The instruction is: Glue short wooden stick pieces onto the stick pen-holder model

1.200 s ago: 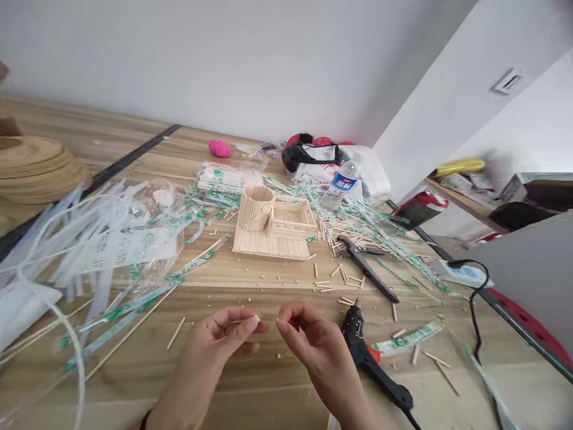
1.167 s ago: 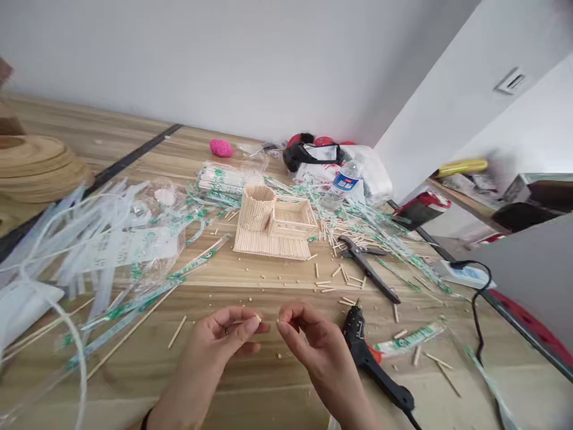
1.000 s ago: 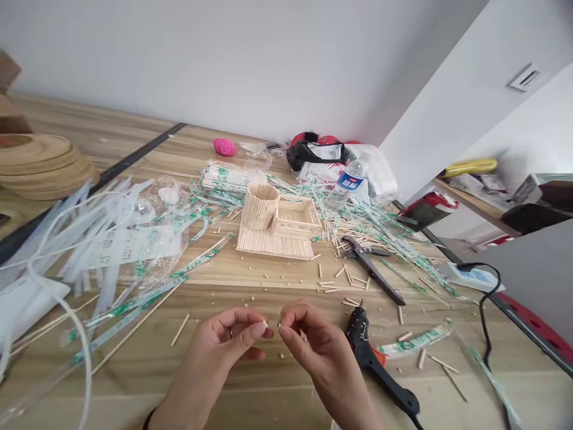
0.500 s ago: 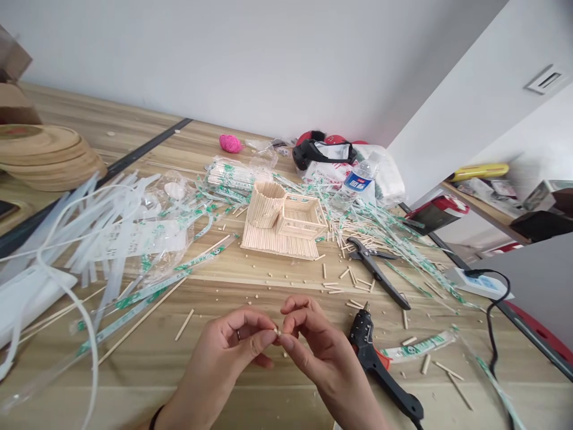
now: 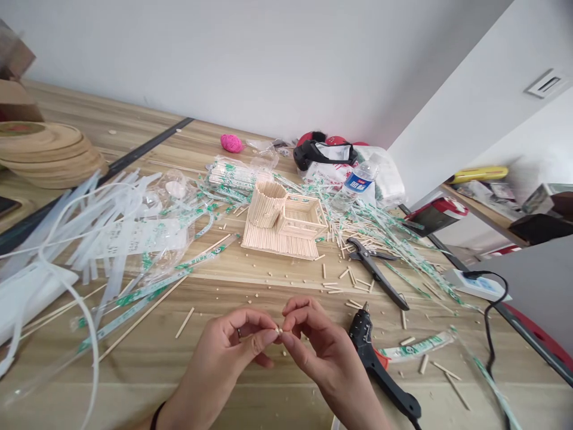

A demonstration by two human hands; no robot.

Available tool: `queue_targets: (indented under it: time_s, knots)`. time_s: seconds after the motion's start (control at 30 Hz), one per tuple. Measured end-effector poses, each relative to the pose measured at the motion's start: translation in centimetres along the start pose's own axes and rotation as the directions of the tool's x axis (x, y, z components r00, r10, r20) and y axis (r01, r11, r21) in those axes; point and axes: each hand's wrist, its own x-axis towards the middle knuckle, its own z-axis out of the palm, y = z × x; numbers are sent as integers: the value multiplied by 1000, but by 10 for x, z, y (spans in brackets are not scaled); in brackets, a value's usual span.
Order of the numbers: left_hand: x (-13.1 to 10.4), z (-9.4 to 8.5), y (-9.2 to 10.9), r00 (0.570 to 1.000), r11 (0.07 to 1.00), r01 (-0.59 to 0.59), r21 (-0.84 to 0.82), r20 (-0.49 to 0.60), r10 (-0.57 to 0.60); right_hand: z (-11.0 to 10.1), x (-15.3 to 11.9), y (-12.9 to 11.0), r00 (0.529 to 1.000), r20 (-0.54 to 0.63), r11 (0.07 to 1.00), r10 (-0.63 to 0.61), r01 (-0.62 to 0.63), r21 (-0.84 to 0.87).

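Observation:
Low over the front of the table, my left hand and my right hand meet fingertip to fingertip. Both pinch a tiny pale wooden stick piece, mostly covered by thumbs and forefingers. Beyond them stands a small model of round sticks, with a round tower, an open square box and a flat stick base. A black hot glue gun lies just right of my right hand, its nozzle pointing away. Black-handled cutters rest farther back on the right.
Cut sticks and crumbs are scattered around the model. Glue sticks and plastic wrappers lie left, near a white cable. At the back are a water bottle and pink yarn. A power strip sits right.
Both hands stay nearly in place, still pinching the tiny piece, which shows slightly more between the fingertips. The view has shifted very slightly.

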Motion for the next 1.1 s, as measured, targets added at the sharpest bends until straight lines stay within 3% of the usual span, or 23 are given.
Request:
queue_targets:
  time_s: [0.53,1.1]
  knots:
    - [0,1,2,1000,999,23,40,-10,-23,3,-3,-6,995,-79,983,-62,47,-180]
    - [0,2,5,997,993,-13,117,-69,21,5,-4,-4,989,-117,977,-91,67,-200]
